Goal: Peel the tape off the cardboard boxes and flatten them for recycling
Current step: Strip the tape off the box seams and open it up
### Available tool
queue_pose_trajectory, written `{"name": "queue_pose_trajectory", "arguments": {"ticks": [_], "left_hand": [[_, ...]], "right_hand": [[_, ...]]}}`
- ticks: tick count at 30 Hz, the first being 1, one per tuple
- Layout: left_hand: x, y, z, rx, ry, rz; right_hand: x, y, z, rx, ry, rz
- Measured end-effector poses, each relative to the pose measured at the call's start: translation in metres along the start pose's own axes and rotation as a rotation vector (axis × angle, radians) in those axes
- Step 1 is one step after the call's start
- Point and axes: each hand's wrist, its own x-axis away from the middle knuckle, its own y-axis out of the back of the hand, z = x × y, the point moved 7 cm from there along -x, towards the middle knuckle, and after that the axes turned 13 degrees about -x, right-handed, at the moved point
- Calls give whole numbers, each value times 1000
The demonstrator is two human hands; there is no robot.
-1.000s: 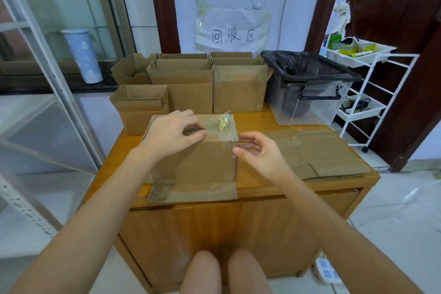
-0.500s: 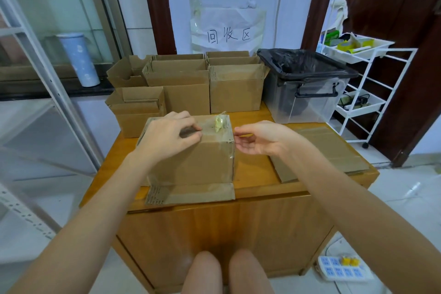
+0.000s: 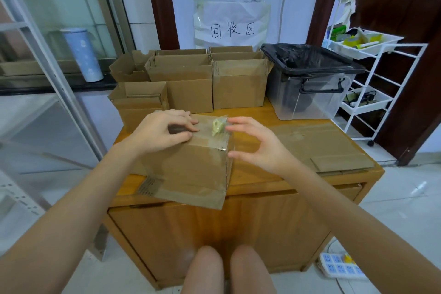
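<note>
Cardboard box (image 3: 188, 164) stood at the near edge of the wooden cabinet (image 3: 298, 181), crumpled tape (image 3: 218, 127) stuck on top. Left hand (image 3: 162, 132) pressed curled fingers onto its top; right hand (image 3: 256, 144) hovered beside it, fingers spread, holding nothing.

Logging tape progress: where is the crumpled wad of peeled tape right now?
In the head view, the tape wad sits on the top right edge of the front box, between the left hand and the right hand.
</note>
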Motion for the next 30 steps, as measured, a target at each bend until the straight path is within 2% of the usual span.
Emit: {"name": "queue_pose_trajectory", "arguments": {"ticks": [3,5,9,12,15,19,30], "left_hand": [[-1,1,2,89,2,-26],[0,4,-1,55,-1,-49],[2,7,-23,-226,-51,-94],[11,-3,-29,-340,11,-89],[23,-11,-24,-236,100,-153],[22,-9,-26,-209,121,-245],[22,-7,-28,-221,112,-262]], "right_hand": [[-6,0,6,190,114,9],[-8,1,12,271,196,9],[-6,-6,21,418,391,34],[-5,-10,23,459,464,48],[-6,-12,27,467,513,66],[-7,-13,29,479,579,81],[7,-31,29,773,795,76]]}}
